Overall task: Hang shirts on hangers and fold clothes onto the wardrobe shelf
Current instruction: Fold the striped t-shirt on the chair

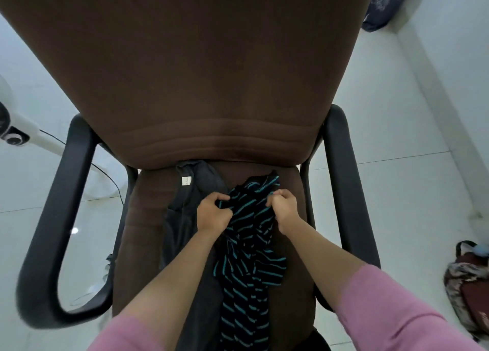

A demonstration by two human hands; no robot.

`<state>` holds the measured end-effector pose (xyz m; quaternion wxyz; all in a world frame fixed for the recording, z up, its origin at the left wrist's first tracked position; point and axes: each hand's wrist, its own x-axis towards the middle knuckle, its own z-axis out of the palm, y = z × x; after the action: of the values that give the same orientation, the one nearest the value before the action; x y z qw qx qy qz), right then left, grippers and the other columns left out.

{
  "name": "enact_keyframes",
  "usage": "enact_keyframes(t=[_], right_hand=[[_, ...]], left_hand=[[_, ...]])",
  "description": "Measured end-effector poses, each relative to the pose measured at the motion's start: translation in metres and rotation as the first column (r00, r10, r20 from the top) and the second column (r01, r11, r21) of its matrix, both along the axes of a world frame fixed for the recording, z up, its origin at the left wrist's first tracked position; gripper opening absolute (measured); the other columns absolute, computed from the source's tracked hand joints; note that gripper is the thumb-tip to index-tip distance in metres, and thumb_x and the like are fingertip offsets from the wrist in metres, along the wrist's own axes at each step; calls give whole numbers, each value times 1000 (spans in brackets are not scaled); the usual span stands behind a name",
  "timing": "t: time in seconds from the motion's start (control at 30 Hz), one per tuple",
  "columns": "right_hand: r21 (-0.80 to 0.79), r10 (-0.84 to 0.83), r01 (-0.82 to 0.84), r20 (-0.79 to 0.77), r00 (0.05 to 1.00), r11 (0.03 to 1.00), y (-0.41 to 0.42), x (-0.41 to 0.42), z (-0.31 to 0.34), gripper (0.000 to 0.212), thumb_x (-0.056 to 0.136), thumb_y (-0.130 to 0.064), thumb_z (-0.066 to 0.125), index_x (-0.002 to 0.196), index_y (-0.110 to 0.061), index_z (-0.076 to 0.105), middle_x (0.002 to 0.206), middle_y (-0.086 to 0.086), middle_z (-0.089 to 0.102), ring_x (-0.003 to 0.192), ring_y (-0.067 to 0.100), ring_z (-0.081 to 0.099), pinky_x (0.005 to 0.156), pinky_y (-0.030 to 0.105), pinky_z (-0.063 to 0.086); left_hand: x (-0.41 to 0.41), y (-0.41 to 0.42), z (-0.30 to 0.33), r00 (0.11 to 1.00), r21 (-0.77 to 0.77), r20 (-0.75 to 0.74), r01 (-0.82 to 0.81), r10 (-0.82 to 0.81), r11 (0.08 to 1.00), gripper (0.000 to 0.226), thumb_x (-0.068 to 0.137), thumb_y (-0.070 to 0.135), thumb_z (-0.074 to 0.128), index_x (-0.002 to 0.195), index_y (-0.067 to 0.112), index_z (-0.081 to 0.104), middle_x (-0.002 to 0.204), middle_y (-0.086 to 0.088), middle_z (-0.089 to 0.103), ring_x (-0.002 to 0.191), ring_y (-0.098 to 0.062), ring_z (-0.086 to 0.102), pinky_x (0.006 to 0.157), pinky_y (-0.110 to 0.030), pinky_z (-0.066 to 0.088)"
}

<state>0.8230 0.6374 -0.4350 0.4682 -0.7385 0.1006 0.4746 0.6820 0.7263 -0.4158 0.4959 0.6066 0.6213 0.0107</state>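
Observation:
A black shirt with teal stripes lies crumpled along the seat of a brown office chair. My left hand grips a bunch of its fabric at the upper left. My right hand grips the fabric at the upper right, fingers curled into it. To the left of the striped shirt a dark grey garment with a small white label lies flat on the seat, partly under my left forearm. No hanger or wardrobe shelf is in view.
Black armrests flank the seat, one on the left and one on the right. A white fan with a black cable stands on the tiled floor at left. A bag sits on the floor at right, and a dark cloth hangs top right.

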Motion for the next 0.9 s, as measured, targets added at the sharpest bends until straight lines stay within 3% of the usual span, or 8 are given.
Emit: enact_keyframes(t=[0.13, 0.23, 0.33, 0.47, 0.63, 0.73, 0.83, 0.9], right_hand=[[73, -93, 98, -71, 993, 993, -8, -17, 28, 19, 80, 0, 60, 84, -15, 49, 88, 6, 57, 87, 24, 56, 84, 41, 49], [93, -88, 86, 26, 996, 992, -19, -31, 56, 26, 80, -19, 74, 95, -16, 53, 105, 9, 61, 98, 26, 61, 88, 41, 51], [151, -129, 108, 138, 982, 983, -36, -49, 93, 28, 78, -13, 77, 97, -16, 57, 111, 10, 61, 102, 28, 63, 93, 45, 51], [252, -191, 135, 212, 958, 958, -66, -72, 139, 33, 72, -5, 80, 93, -19, 60, 120, 12, 61, 104, 33, 64, 90, 49, 53], [265, -174, 80, 356, 918, 961, -105, -98, 201, 24, 77, 1, 73, 90, -16, 61, 98, 14, 67, 81, 29, 68, 77, 43, 57], [212, -106, -8, 521, 847, 977, -122, -106, 236, 24, 79, 10, 61, 85, -13, 58, 82, 11, 61, 67, 22, 59, 65, 34, 51], [190, -45, -88, 602, 797, 978, -140, -110, 262, 21, 79, 11, 50, 81, -10, 54, 76, 8, 53, 75, 25, 51, 61, 30, 40], [220, -35, -140, 642, 766, 966, -156, -118, 275, 11, 86, -7, 61, 79, -9, 53, 75, 6, 51, 76, 23, 50, 63, 29, 39]], left_hand=[[-26, 11, 32, 992, -7, 113, -59, 59, 998, 8, 78, 8, 72, 79, 15, 68, 81, -1, 67, 71, -13, 63, 68, -31, 55], [-50, 17, 60, 983, -7, 183, -1, 2, 1000, 12, 78, 5, 72, 77, 17, 70, 76, -3, 67, 66, -12, 61, 62, -27, 49], [-73, 22, 92, 972, -79, 228, 73, -53, 994, 20, 77, -4, 67, 88, 11, 73, 81, -3, 68, 72, -15, 63, 67, -28, 53], [-104, 22, 131, 947, -70, 270, 198, -172, 978, 21, 73, -4, 70, 77, 17, 74, 83, -2, 69, 83, -19, 64, 77, -30, 51], [-135, 14, 192, 899, -27, 385, 237, -209, 971, 18, 72, -4, 73, 72, 14, 73, 76, -1, 69, 77, -16, 64, 66, -16, 52], [-150, 8, 225, 862, 62, 402, 312, -309, 948, 22, 68, -6, 74, 66, 16, 74, 71, -1, 71, 81, -23, 63, 81, -35, 51], [-159, -5, 256, 820, 112, 388, 412, -422, 904, 22, 69, -8, 71, 70, 14, 75, 76, -10, 70, 75, -24, 62, 78, -35, 51], [-164, -21, 276, 784, 146, 396, 461, -479, 875, 17, 72, -7, 71, 77, 9, 75, 77, -11, 71, 68, -19, 65, 68, -26, 55]])
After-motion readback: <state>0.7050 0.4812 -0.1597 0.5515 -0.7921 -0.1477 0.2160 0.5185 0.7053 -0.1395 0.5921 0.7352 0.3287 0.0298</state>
